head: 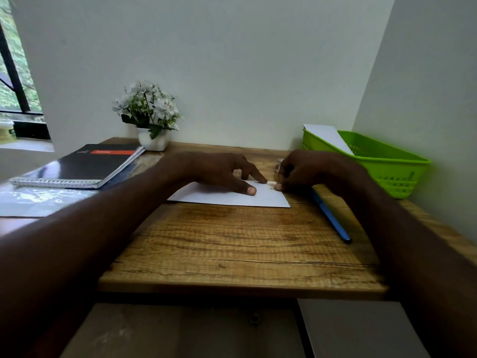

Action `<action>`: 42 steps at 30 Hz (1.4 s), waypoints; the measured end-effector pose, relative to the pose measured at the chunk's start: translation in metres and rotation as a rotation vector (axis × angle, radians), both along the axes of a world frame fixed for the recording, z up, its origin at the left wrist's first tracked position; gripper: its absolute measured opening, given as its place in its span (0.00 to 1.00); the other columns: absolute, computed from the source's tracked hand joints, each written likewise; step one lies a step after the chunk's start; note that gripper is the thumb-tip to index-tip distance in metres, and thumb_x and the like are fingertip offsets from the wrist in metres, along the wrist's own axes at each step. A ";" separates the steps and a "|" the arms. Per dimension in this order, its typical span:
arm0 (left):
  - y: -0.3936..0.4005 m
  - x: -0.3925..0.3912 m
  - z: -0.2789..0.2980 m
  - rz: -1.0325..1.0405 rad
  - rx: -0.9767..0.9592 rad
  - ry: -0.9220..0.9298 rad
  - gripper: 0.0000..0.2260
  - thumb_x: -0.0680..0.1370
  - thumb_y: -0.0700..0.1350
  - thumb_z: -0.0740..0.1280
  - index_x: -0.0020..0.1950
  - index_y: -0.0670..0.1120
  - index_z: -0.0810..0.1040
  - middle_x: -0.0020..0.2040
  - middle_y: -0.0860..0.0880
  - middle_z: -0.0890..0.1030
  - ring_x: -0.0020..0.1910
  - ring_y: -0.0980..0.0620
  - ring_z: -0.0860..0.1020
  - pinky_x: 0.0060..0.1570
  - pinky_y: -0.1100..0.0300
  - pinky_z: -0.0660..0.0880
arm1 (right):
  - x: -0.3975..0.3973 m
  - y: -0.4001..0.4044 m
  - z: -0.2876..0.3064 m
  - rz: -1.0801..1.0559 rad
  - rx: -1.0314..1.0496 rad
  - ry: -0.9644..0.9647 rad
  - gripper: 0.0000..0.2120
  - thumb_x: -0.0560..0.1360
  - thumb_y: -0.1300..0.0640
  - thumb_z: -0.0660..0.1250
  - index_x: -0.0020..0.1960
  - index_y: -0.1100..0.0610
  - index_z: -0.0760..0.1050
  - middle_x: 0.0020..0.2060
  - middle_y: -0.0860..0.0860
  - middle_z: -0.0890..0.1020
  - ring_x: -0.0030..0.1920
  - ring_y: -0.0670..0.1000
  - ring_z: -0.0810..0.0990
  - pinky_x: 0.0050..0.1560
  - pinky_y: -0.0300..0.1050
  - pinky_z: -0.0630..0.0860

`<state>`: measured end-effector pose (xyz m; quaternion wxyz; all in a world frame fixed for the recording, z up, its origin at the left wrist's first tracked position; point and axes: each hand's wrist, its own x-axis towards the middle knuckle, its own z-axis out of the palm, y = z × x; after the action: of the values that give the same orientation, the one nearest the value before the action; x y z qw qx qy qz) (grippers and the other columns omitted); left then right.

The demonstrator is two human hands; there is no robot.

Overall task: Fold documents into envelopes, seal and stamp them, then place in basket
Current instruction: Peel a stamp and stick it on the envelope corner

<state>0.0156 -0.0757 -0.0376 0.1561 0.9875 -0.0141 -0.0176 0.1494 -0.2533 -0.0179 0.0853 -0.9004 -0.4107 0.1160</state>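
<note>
A white envelope (229,196) lies flat on the wooden desk (240,244). The left hand (219,171) presses on it with straight fingers. The right hand (307,169), at 3 o'clock from the left, pinches a small stamp (271,183) (too tiny to see well). A green basket (387,164) sits at 2 o'clock, and a blue pen (331,215) lies near it.

bench (232,244): warm brown wood grain, dark streaks running crosswise
envelope (227,196): plain white, a small pale patch with faint orange marking at its far right corner
basket (397,166): bright lime green, slotted lattice on the walls
sheet in basket (327,136): white
pen (331,218): blue, dark tip
notebook (87,164): black cover, red-orange label, white spiral edge
flowers (148,104): white blooms, dark green leaves
pot (153,143): glossy white
wall (232,60): pale grey-green
</note>
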 end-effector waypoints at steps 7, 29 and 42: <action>0.002 0.002 0.000 -0.008 -0.005 -0.016 0.21 0.80 0.56 0.69 0.73 0.61 0.73 0.61 0.54 0.75 0.48 0.66 0.71 0.45 0.71 0.64 | 0.002 -0.002 -0.001 -0.102 0.135 0.083 0.05 0.80 0.58 0.70 0.50 0.60 0.81 0.43 0.56 0.85 0.37 0.51 0.83 0.37 0.42 0.80; 0.001 0.003 0.001 -0.025 0.011 -0.010 0.20 0.81 0.56 0.68 0.73 0.62 0.74 0.63 0.50 0.74 0.48 0.67 0.70 0.45 0.73 0.62 | 0.006 0.006 -0.015 -0.160 0.231 -0.120 0.08 0.78 0.56 0.72 0.50 0.60 0.83 0.44 0.57 0.85 0.42 0.53 0.84 0.34 0.39 0.76; 0.004 0.002 -0.001 -0.005 -0.027 -0.047 0.16 0.78 0.58 0.72 0.65 0.58 0.77 0.63 0.55 0.76 0.47 0.63 0.71 0.44 0.66 0.66 | 0.006 0.003 -0.012 -0.108 0.184 -0.099 0.08 0.75 0.53 0.76 0.45 0.58 0.84 0.41 0.55 0.85 0.38 0.50 0.83 0.37 0.41 0.78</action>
<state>0.0172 -0.0718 -0.0384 0.1688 0.9854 -0.0203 0.0055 0.1555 -0.2499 -0.0303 0.1536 -0.9142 -0.3741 0.0284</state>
